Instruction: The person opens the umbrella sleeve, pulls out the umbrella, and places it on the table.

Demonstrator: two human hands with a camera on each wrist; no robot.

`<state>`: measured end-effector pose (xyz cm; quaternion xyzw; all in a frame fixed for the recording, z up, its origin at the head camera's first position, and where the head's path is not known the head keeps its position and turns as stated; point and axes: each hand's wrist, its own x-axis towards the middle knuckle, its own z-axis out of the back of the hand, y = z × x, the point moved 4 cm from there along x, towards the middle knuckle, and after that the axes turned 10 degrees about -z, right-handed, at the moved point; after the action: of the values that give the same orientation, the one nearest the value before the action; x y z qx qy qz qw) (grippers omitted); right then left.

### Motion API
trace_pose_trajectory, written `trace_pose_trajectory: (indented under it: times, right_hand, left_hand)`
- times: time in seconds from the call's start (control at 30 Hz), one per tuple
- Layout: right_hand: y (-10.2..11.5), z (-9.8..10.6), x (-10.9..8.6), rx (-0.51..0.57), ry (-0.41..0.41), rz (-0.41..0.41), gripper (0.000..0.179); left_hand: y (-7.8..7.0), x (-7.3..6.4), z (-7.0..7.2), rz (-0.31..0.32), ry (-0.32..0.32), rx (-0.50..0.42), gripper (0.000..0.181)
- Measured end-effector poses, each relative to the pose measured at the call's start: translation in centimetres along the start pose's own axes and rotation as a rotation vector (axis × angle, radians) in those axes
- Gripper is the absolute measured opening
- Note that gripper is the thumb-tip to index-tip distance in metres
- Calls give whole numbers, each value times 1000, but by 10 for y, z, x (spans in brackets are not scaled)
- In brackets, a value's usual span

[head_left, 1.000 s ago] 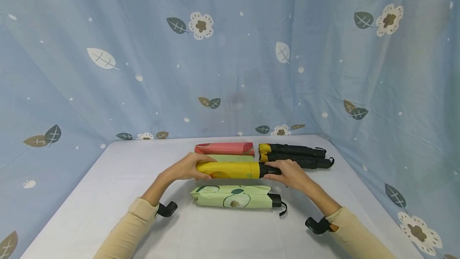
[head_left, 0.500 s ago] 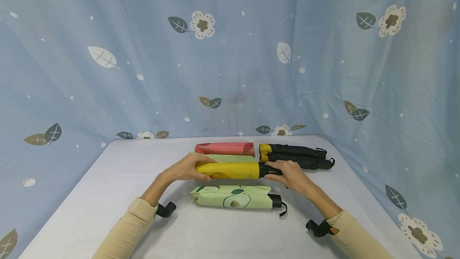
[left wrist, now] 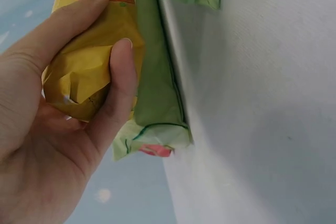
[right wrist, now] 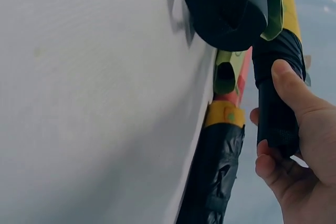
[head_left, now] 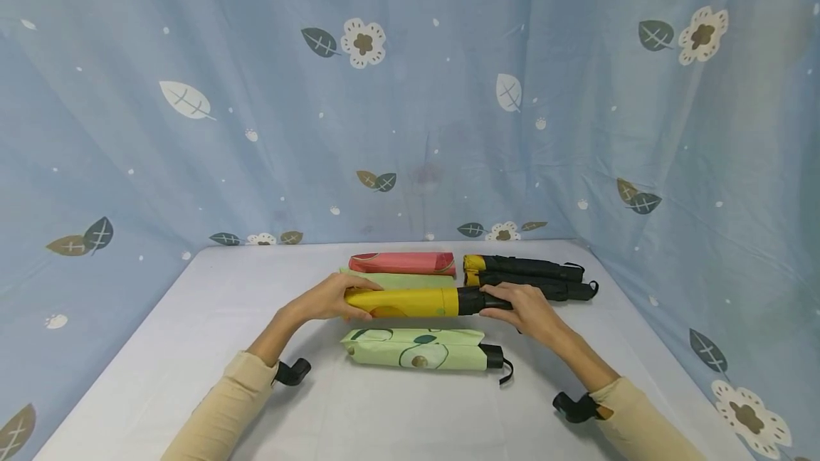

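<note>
A folded umbrella in a yellow sleeve (head_left: 410, 302) is held level between both hands, above the table. My left hand (head_left: 334, 296) grips its left end, thumb and fingers around the crumpled yellow fabric (left wrist: 86, 72) in the left wrist view. At the other end my right hand (head_left: 528, 310) holds the black handle (right wrist: 275, 114), thumb on one side and fingertips curled at its end. Black fabric shows between handle and sleeve. Nearer me on the table lies a light green umbrella (head_left: 378, 353) with an avocado print, a black handle end and a wrist loop.
Behind the yellow umbrella lie a red sleeve (head_left: 397, 262) and a light green one (head_left: 410, 281), partly hidden. Two black folded umbrellas, a rear one (head_left: 532, 267) and a front one (head_left: 534, 284), lie at back right with yellow ends. A blue patterned curtain (head_left: 423, 126) surrounds the white table (head_left: 397, 418).
My right hand has shifted a little right with the handle, and more black shows beyond the sleeve. My left hand and the yellow sleeve have moved slightly left.
</note>
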<state>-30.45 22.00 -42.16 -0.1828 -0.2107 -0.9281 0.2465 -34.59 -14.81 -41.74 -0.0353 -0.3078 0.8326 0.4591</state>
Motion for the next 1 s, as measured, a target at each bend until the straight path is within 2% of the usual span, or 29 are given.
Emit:
trace_pose_trajectory:
  times: [0.13, 0.33, 0.67, 1.0]
  right_hand:
    - [-3, 1, -4, -1, -11, 17, 48]
    - [-8, 3, -8, 16, -21, 22, 47]
    - [-17, 10, -12, 27, -19, -38, 48]
    - [-23, 17, -16, 56, -32, -19, 47]
  left_hand:
    - [1, -2, -1, -19, 6, 48, 53]
    - [1, -3, -1, -13, 11, 33, 53]
    - [0, -4, 3, -1, -9, 33, 51]
    - [3, -7, 3, 23, -7, -16, 51]
